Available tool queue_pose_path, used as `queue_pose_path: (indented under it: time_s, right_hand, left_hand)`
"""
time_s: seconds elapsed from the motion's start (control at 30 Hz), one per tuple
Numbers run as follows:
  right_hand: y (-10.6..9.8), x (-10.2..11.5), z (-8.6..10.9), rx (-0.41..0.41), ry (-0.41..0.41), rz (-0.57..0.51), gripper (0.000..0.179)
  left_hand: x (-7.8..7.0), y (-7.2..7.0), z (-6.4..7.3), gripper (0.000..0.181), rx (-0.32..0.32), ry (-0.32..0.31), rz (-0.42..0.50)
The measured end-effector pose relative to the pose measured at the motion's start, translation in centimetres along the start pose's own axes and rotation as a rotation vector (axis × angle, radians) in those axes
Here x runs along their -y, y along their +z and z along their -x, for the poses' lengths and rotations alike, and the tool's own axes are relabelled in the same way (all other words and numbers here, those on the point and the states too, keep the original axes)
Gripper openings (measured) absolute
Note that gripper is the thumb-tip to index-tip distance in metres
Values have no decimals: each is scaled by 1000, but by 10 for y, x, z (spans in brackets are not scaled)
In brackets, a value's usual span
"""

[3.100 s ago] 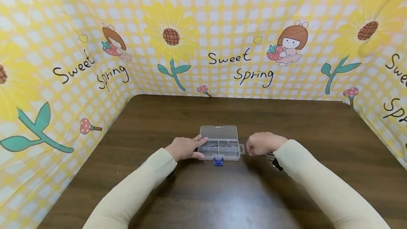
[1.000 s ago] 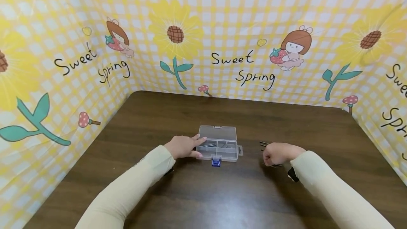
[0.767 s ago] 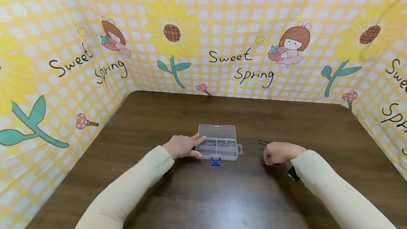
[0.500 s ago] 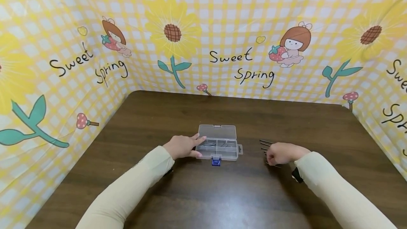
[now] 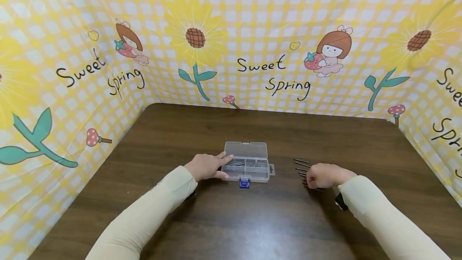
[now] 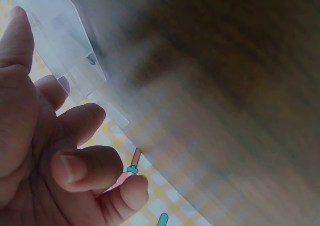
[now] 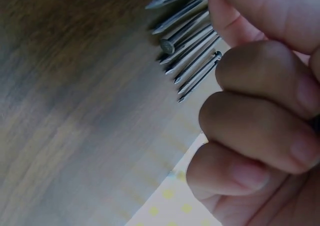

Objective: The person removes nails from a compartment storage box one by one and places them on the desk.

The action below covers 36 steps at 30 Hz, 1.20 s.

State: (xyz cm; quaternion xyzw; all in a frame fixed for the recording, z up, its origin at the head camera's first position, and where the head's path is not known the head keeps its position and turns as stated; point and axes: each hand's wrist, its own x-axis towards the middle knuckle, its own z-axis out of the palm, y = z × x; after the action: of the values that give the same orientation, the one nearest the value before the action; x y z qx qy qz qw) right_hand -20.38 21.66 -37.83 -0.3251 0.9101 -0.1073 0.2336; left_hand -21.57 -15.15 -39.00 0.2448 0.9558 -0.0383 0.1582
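Since the earliest frame the right hand [image 5: 321, 175] has moved away from the clear plastic compartment box [image 5: 258, 175] to the row of grey metal nails [image 7: 184, 34] on the brown wooden table [image 5: 202, 220]. Its thumb and index finger pinch one nail's end; its other fingers are curled. The left hand [image 5: 205, 167], thumb and index finger apart, touches the open box's left end.
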Motion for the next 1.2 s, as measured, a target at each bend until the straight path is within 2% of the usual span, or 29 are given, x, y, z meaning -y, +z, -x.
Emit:
queue_pose_path:
  time_s: [0.23, 0.57, 0.8, 1.2]
  right_hand:
    - [2, 2, 2, -25, 7, 20, 21]
    - [10, 4, 1, -37, 58, 14, 27]
    - [13, 7, 0, -76, 54, 95, 31]
    - [9, 10, 2, -110, 65, 129, 27]
  left_hand:
    - [-2, 0, 0, 76, 12, -1, 7]
    - [-3, -2, 2, 75, 16, -4, 14]
    - [-3, -2, 3, 74, 0, 8, 14]
    - [0, -3, 3, 74, -9, 24, 18]
